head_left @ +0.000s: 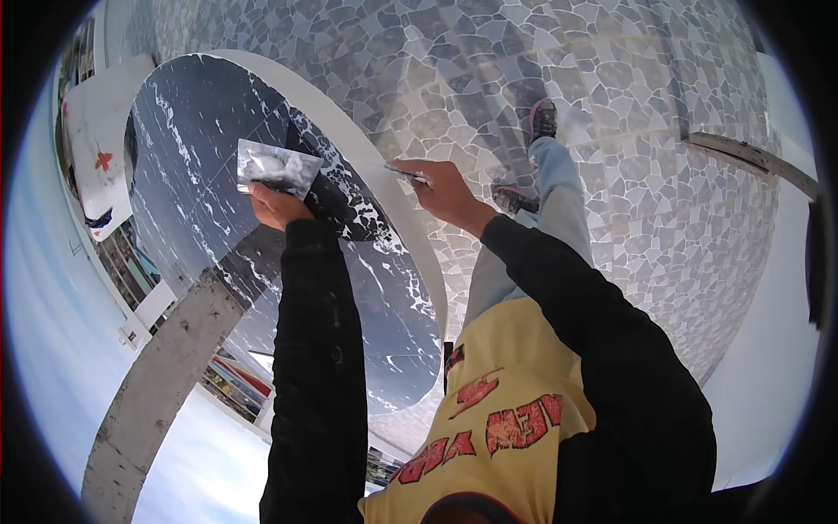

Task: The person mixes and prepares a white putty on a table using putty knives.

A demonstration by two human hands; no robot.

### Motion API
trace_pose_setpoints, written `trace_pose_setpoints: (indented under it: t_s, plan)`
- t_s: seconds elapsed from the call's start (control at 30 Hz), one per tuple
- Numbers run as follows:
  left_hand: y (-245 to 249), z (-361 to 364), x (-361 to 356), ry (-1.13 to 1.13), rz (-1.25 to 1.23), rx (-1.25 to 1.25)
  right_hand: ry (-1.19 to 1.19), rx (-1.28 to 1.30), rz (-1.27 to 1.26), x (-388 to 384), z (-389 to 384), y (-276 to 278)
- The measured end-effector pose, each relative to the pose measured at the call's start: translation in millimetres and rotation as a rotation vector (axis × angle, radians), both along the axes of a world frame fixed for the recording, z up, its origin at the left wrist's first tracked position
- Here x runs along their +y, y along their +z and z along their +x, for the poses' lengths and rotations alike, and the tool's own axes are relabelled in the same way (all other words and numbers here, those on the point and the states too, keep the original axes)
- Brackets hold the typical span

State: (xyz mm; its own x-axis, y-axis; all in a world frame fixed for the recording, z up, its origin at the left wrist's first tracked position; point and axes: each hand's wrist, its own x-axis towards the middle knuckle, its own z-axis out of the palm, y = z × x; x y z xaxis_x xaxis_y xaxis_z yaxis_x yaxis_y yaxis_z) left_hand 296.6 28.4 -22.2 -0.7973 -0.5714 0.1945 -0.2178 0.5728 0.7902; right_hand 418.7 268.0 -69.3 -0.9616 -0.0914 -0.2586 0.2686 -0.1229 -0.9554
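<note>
My left hand (278, 207) grips the lower edge of a rectangular card (278, 168) with a cloudy grey picture on its face. It is held over the dark marble-patterned oval tabletop (192, 188). Off to the right, beyond the table's pale rim (397, 201), my right hand (443, 190) is closed with the fingers pinched around a thin silvery object (406, 172). Most of that object is hidden by the fingers, and I cannot tell its kind. The two hands are apart, and both black sleeves reach forward from my body.
Grey stone-patterned floor (628, 218) spreads to the right, where my legs and shoes (543, 118) show. A curved concrete piece (161, 384) meets the table at the lower left. A white surface with a red mark (100, 144) stands past the table's far left edge.
</note>
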Motion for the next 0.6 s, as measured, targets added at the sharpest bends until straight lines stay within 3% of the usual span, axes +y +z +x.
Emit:
trace_pose_setpoints:
  t_s: [0.03, 0.17, 0.23, 0.33, 0.47, 0.6]
  plan:
    - [1, 0, 0, -0.008, 0.005, -0.006, -0.093, 0.066, 0.055, -2, -12, 0]
    - [2, 1, 0, -0.033, -0.002, 0.000, -0.099, 0.063, 0.093, -17, -49, 0]
    - [5, 1, 4, -0.026, -0.008, 0.004, -0.083, 0.198, -0.018, -27, -46, -3]
    - [4, 3, 4, -0.012, 0.011, 0.009, -0.109, 0.184, -0.007, -40, -14, 1]
    - [4, 2, 6, -0.020, 0.047, 0.031, 0.037, 0.158, -0.025, -20, 39, -4]
    - [3, 2, 8, -0.010, 0.073, 0.042, 0.023, 0.025, -0.032, 2, 15, 0]
